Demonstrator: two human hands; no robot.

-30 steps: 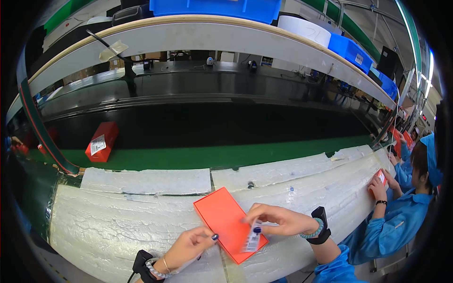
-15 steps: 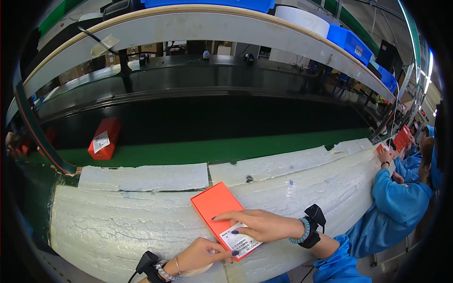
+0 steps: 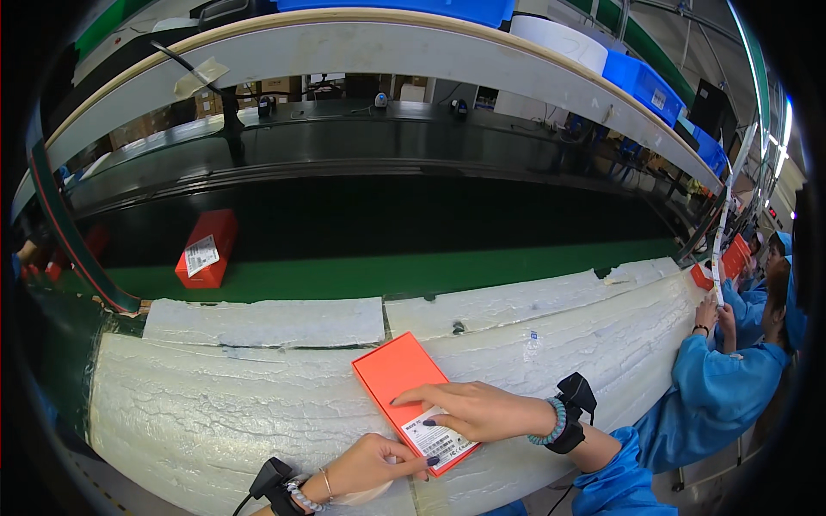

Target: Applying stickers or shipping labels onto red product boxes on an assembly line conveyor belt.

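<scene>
A flat orange box [image 3: 397, 375] lies on the white foam-covered bench [image 3: 215, 404] in front of me. A white barcode label [image 3: 439, 441] sits on the box's near end. My right hand [image 3: 469, 408] lies flat across the box just above the label, fingers pointing left. My left hand [image 3: 374, 464] rests at the box's near left edge, its fingertips touching the label's corner. Neither hand lifts the box.
A second orange box with a label [image 3: 205, 249] rides the dark green conveyor belt [image 3: 413, 267] beyond the bench. A person in blue [image 3: 731, 378] works at the right, handling a strip of labels. Blue bins [image 3: 645, 82] stand on the shelf above.
My right hand has slid left across the label, pressing it onto the box. My left hand moved in under the box's near edge. The box on the belt has stayed about where it was.
</scene>
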